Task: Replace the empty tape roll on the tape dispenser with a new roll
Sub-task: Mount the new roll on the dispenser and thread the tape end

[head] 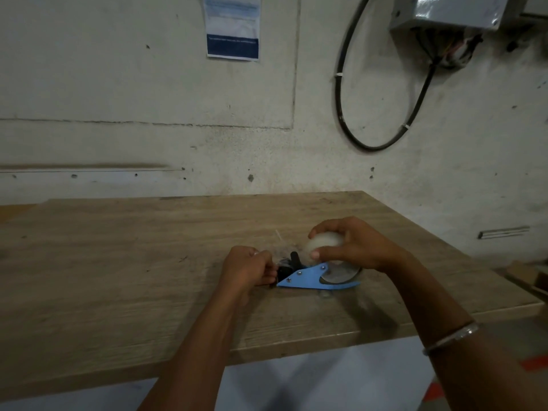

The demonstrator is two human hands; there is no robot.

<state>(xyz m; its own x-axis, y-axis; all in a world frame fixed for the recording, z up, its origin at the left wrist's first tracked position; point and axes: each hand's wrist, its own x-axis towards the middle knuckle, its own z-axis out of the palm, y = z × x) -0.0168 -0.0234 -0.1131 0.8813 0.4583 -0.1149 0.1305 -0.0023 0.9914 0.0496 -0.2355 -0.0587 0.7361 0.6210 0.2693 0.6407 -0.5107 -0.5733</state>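
A blue tape dispenser [311, 277] lies on its side near the middle of the wooden table [118, 262]. My right hand [355, 244] curls over a pale, clear tape roll [324, 243] that sits on the dispenser's round hub. My left hand [249, 266] grips the black front end of the dispenser [286, 265] with curled fingers. Blur and the fingers hide whether a tape end is pinched there.
The table butts against a scuffed concrete wall [207, 114] with a poster [232, 26] and a looped black cable [382, 114] under a grey box [456, 13]. Cardboard [530, 277] lies beyond the table's right edge. The near table edge [296, 351] runs under my forearms.
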